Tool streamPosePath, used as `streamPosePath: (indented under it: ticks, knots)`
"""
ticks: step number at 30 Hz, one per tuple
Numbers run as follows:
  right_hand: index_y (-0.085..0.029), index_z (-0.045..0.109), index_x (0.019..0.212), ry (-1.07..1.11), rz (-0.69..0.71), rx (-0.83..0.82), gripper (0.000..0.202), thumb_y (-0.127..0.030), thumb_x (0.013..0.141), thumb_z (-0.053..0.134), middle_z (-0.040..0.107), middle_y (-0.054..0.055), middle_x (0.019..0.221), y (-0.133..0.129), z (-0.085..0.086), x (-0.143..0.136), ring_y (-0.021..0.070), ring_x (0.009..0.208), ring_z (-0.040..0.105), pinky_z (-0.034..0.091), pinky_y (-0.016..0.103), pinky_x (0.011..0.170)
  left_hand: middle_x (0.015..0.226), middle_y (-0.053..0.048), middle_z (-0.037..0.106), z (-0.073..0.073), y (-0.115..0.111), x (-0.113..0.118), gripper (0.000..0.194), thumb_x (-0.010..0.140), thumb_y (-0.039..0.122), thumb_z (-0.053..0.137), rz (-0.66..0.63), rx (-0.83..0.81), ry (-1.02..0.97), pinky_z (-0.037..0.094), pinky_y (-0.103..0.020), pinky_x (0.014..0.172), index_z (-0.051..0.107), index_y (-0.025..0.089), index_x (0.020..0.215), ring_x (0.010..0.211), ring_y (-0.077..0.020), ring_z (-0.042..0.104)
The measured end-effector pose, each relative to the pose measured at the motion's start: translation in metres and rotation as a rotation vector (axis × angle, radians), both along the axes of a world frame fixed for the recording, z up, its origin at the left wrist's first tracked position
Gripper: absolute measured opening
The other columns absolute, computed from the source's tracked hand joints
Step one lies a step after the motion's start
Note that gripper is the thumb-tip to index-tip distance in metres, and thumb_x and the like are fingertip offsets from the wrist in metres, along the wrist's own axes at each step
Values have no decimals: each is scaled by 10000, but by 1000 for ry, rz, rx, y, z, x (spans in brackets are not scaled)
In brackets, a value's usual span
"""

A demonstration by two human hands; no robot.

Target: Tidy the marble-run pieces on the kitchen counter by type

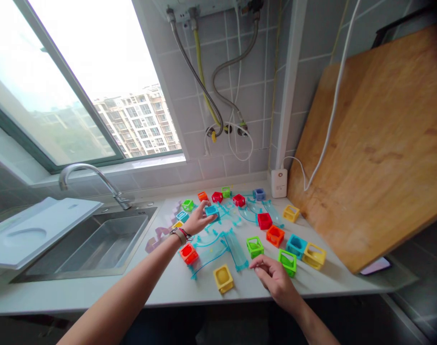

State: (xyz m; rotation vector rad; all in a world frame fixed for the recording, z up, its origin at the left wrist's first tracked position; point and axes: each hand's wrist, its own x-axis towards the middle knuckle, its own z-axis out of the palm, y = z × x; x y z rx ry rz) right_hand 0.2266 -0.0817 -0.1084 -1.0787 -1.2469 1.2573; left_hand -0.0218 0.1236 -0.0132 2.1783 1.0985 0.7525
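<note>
My left hand reaches over the middle of the counter, its fingers and thumb closed around a blue cube block. Translucent teal track pieces lie below and around it. My right hand hovers near the counter's front edge with its fingers curled; whether anything is in them I cannot make out. Right beside it stand a green cube block and another green block. A yellow block sits to its left, and a red block lies below my left wrist.
More coloured blocks, such as a yellow one and an orange one, are spread across the counter. A sink with a faucet is at left. A large wooden board leans at right beside a white plugged-in box.
</note>
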Motion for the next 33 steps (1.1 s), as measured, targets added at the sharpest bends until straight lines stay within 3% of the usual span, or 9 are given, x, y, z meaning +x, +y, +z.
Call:
streamPosePath:
  ticks: [3, 5, 11, 14, 17, 21, 24, 28, 33]
  knots:
    - [-172, 650, 971, -6, -6, 6, 211, -360, 960, 554, 309, -86, 595, -1, 1, 0, 96, 512, 213, 162, 267, 509, 690, 71, 457, -5, 1, 6, 347, 917, 458, 600, 20, -53, -47, 442, -239, 558, 476, 207, 1123, 562, -101, 480]
    - [-173, 648, 969, -14, -16, 9, 215, -366, 959, 556, 333, -79, 612, -1, 2, -1, 97, 522, 219, 167, 267, 513, 710, 64, 484, -6, 2, 10, 351, 917, 464, 600, 14, -83, -74, 459, -241, 571, 469, 210, 1121, 588, -106, 512]
    - [-178, 648, 955, -31, -23, 4, 244, -403, 962, 552, 359, -64, 628, -2, 3, 0, 103, 530, 229, 166, 268, 509, 1088, -56, 615, 3, -17, 16, 437, 839, 395, 717, 15, -106, -178, 543, -315, 838, 447, 235, 1143, 1035, -201, 661]
    - [-179, 652, 964, -29, -24, -3, 261, -422, 961, 556, 369, -57, 637, -3, -1, 1, 103, 532, 225, 159, 270, 505, 1140, -76, 629, 10, -52, 11, 437, 858, 386, 712, 47, -110, -241, 548, -354, 897, 449, 246, 1178, 1110, -230, 662]
    - [-182, 653, 976, -10, -12, -13, 269, -436, 964, 566, 328, -68, 615, -3, -6, 3, 105, 533, 218, 156, 271, 506, 1099, -73, 659, 8, -107, 0, 417, 865, 384, 721, 181, -117, -390, 534, -387, 964, 498, 242, 1187, 1087, -240, 670]
    - [-188, 656, 984, 1, -11, -30, 275, -451, 957, 581, 294, -76, 613, -3, -11, 5, 105, 532, 209, 147, 269, 505, 1107, -78, 695, -16, -194, -28, 419, 856, 427, 727, 398, -228, -518, 560, -370, 932, 550, 248, 1191, 1029, -254, 688]
    - [-187, 659, 982, -16, -24, -31, 290, -466, 948, 589, 287, -77, 615, -3, -11, 5, 108, 535, 208, 147, 270, 507, 951, -45, 729, -43, -244, -51, 440, 801, 514, 754, 634, -315, -554, 594, -359, 828, 593, 245, 1110, 887, -260, 716]
    - [-181, 659, 998, -78, -18, -23, 300, -467, 943, 582, 266, -86, 596, -2, -12, 5, 109, 522, 220, 155, 267, 502, 918, -55, 740, -61, -274, -74, 495, 716, 536, 815, 641, -398, -580, 600, -353, 789, 655, 214, 1057, 878, -278, 718]
    - [-178, 651, 978, -103, -42, -13, 315, -479, 900, 600, 279, -96, 557, 0, -7, 1, 102, 481, 223, 162, 249, 472, 1000, -64, 749, -49, -277, -83, 437, 754, 460, 814, 577, -349, -560, 586, -357, 884, 671, 210, 1084, 946, -267, 716]
